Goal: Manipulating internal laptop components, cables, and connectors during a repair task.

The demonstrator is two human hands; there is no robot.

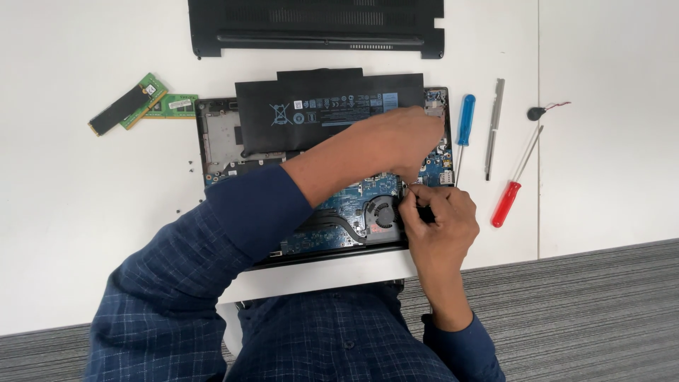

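- Two hands meet over the right part of an opened laptop (226, 141) at the centre of the frame; the right hand (438, 223) has its grip narrowed, thumb and fingertips pinched together on something small and dark beside the round cooling fan (382, 212), too small to name.
- The left hand (410, 138) reaches in from the lower left across the machine and rests fingers-down on the blue circuit board (353, 198) just above the right hand; whether its grip closes on anything I cannot tell, since the fingertips are hidden under the hand.
- The forearm of that hand, in a dark blue checked sleeve (247, 212), crosses the board and hides part of it.
- Above the hands, a flat black battery pack (311, 106) lies over the upper half of the laptop's inside.
- Right of the laptop, on the white table (71, 212), lie a blue-handled screwdriver (465, 120), a slim grey metal tool (494, 124) and a red-handled screwdriver (506, 204), side by side and apart from each other.
- Further right sits a small black round part with thin wires (537, 112).
- At the upper left lie two green memory modules (170, 106), one partly under a dark strip.
- Along the top edge rests the black bottom cover (315, 25).
- Tiny screws (191, 166) dot the table left of the laptop.
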